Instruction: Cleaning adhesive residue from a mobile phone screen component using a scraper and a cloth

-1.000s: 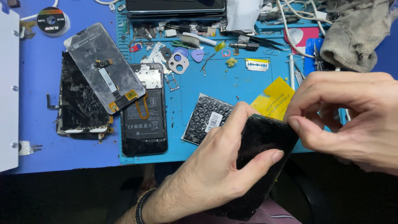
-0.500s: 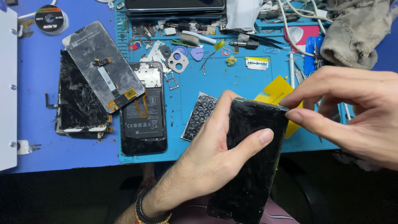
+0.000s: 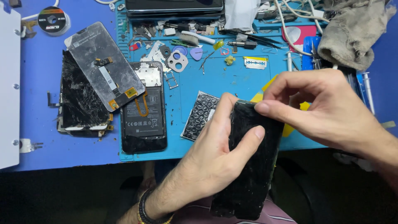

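Since a second ago the black phone panel [image 3: 251, 161] has swung from a slant to nearly upright in view, and the right hand [image 3: 327, 110] has slid down from above it until its thumb and forefinger pinch the panel's top right corner. The left hand [image 3: 215, 159] grasps the panel from the left, thumb pressed across its dusty face and fingers wrapped behind, holding it over the near edge of the desk [image 3: 37, 103], above the person's lap. Judging by that pinch, something thin is being picked or peeled at the corner, though what lies between the fingertips cannot be made out. Doing it well likely calls for a firm, flat grip from the left hand so the panel does not flex, and a slow, low-angled pull from the right. On the blue work mat [image 3: 232, 81] lie an opened phone body [image 3: 143, 112], a cracked screen [image 3: 83, 99] with another display panel [image 3: 103, 64] across it, and a black dotted pad [image 3: 201, 116] just beside the left hand.
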